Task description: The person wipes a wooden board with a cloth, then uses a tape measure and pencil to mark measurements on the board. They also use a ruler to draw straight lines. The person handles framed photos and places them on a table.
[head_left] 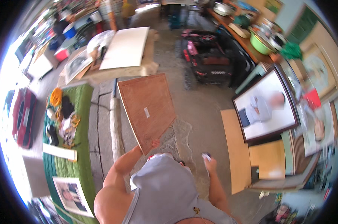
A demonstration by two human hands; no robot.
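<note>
My left hand (pixel 154 144) is closed on the lower corner of a flat brown board (pixel 148 108), held up in front of me. The board has pale edges and a small white label near its middle. Down at my right side, my right hand (pixel 211 164) is closed around a small white and dark object (pixel 206 156), too blurred to name. Left of the board stands a table with a green quilted cover (pixel 85 108). On it lie a roll of yellow-orange cord (pixel 56 97), dark tools (pixel 52 134), a pale strip (pixel 59 152) and a framed photo (pixel 72 196).
Ahead, a low table holds a large white panel (pixel 126 47) and a grey picture (pixel 78 64). A black ride-on toy car (pixel 211 59) stands beyond the board. On the right, a large dark-framed portrait (pixel 264 106) leans near cardboard sheets (pixel 234 156). A green basin (pixel 259 44) sits on a bench.
</note>
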